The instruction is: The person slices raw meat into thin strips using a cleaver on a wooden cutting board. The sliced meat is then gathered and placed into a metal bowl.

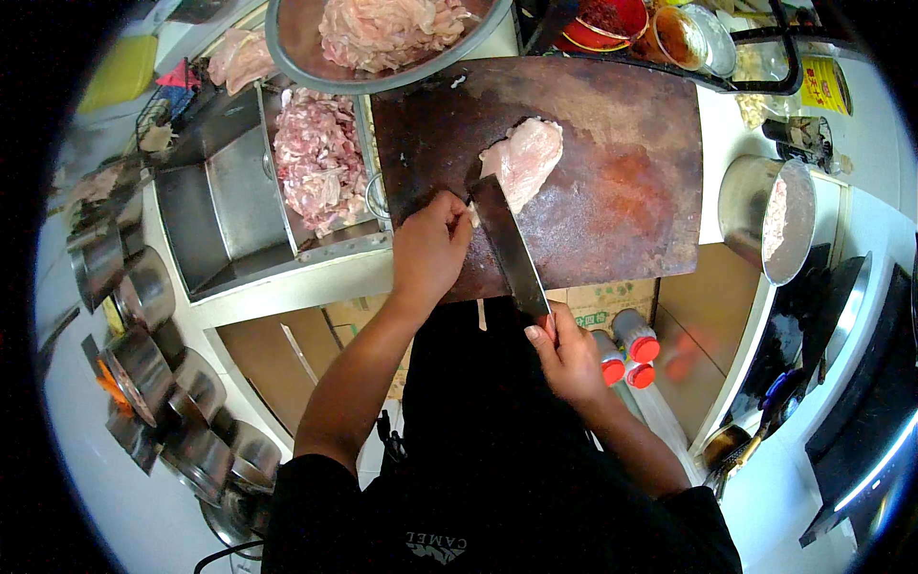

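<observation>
My right hand [570,359] grips the red handle of a cleaver [508,240], whose dark blade slants up and left over a brown cutting board [638,244]. Beyond the blade lies a raw piece of pale meat, likely chicken breast [527,158], and the blade's far end overlaps its lower edge. Left of the blade, my left hand [434,237] has its fingers bent together over the board. A small pale scrap [474,214] shows at its fingertips, close to the blade.
A metal bowl of sliced raw meat [391,79] stands at the board's far left. A metal pan [308,240] of raw trimmings sits beside a steel sink [237,194]. A metal pot [749,208] stands right; red-capped bottles [644,349] stand below the board.
</observation>
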Available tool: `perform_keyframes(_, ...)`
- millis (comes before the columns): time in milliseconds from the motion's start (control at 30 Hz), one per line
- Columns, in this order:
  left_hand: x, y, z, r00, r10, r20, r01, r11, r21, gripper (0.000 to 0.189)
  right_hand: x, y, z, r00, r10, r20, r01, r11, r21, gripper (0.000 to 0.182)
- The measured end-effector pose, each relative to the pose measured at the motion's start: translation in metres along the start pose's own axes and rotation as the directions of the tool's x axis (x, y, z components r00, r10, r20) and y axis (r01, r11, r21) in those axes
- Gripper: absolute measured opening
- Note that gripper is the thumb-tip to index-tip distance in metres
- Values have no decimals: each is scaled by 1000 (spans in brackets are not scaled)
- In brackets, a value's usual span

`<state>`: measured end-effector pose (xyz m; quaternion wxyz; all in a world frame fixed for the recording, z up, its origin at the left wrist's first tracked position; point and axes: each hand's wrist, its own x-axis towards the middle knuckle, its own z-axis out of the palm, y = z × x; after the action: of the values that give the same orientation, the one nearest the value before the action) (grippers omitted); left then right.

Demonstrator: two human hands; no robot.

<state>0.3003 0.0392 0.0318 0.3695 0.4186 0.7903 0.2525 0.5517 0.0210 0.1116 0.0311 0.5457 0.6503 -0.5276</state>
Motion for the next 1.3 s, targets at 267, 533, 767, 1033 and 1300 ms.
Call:
perform_keyframes(267,-7,-5,15,995,69,-70,-72,997,-30,12,1,-3,30,988,-73,-137,52,988,-148,41)
perform_keyframes(533,-11,-1,15,995,67,-72,-68,998,-4,11,63,-29,47,929,-293,-227,225,933,-283,42)
perform_keyframes(767,-11,-12,12,989,79,-122,-85,995,-51,11,24,9,39,972,-193,-133,141,933,-331,45)
perform_keyframes(1033,-11,-15,-49,955,39,-294,-78,990,-121,12,-31,43,8,995,-87,-49,74,971,-229,42)
perform_keyframes(1300,5,-69,-93,897,129,-423,-65,985,162,51,-31,32,-4,986,-116,-117,121,992,36,44)
